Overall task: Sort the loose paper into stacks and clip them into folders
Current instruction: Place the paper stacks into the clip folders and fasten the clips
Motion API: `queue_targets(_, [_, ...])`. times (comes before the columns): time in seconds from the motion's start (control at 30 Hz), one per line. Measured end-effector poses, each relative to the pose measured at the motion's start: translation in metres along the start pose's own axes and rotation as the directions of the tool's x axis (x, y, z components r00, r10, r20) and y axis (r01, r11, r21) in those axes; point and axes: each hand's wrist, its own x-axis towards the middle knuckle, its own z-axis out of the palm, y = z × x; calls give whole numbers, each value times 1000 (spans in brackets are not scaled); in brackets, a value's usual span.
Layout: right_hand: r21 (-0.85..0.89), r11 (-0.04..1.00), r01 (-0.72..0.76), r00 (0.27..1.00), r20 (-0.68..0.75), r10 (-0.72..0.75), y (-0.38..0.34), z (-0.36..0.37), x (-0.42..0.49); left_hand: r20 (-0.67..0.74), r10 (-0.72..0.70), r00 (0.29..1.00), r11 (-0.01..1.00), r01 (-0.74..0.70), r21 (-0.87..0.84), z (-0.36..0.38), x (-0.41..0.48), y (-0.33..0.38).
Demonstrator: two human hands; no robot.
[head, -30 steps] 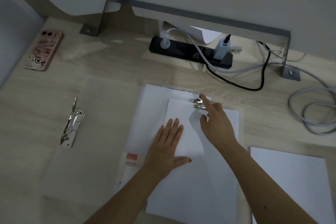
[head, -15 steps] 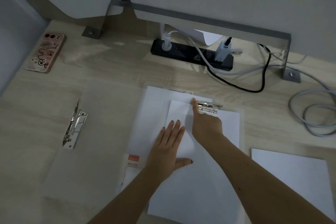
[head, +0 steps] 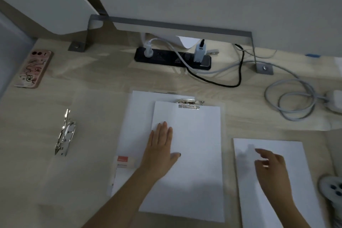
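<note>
One stack of white paper (head: 196,163) lies mid-way across the pale wood-grain counter (head: 103,77). Its top edge is caught under a small bright-metal clip (head: 189,104) on a clear, glossy plastic folder (head: 223,116), so that batch looks clipped. The left hand (head: 162,146) lies flat on it, palm down, fingers straight and together. The right hand (head: 269,164), motion-blurred, is over a second, loose stack (head: 248,200) just to the right, fingers loosely spread and gripping nothing; whether it touches the sheets I cannot tell. The step in hand seems to be going for the next batch. The next move likely calls for squaring those thin, smooth sheets, which slide and fan easily, then lifting them together by an edge. A second translucent folder (head: 88,116) lies flat at left with a chrome lever clip (head: 65,133), probably their destination; its arm would need raising first. Another white sheet (head: 140,113) peeks from beneath the clipped stack
</note>
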Motion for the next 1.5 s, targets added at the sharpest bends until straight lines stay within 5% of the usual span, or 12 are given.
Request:
queue_targets(0.2, [-54, 954, -294, 956, -24, 293, 99, -48, -15, 94, 190, 977, 940, -154, -306, -8, -25, 97])
queue_targets(0.37, [20, 947, -322, 946, -28, 322, 129, -53, -18, 412, 139, 901, 651, 230, -723, 5, -48, 183])
queue_targets(0.63, [-12, 952, -307, 946, -113, 304, 150, -42, -3, 488, -86, 869, 444, 472, -762, 29, -44, 220])
queue_targets(0.93, [-51, 976, -212, 923, -340, 183, 146, -32, -12, 489, -121, 864, 326, 500, -802, 29, -47, 223])
queue_targets(1.07, [-36, 990, -136, 938, -327, 117, 150, -21, -14, 487, -122, 865, 289, 501, -816, 28, -49, 223])
queue_targets(1.5, [175, 939, -296, 921, -208, 329, 154, -39, -8, 478, -108, 872, 292, 487, -823, 24, -52, 223])
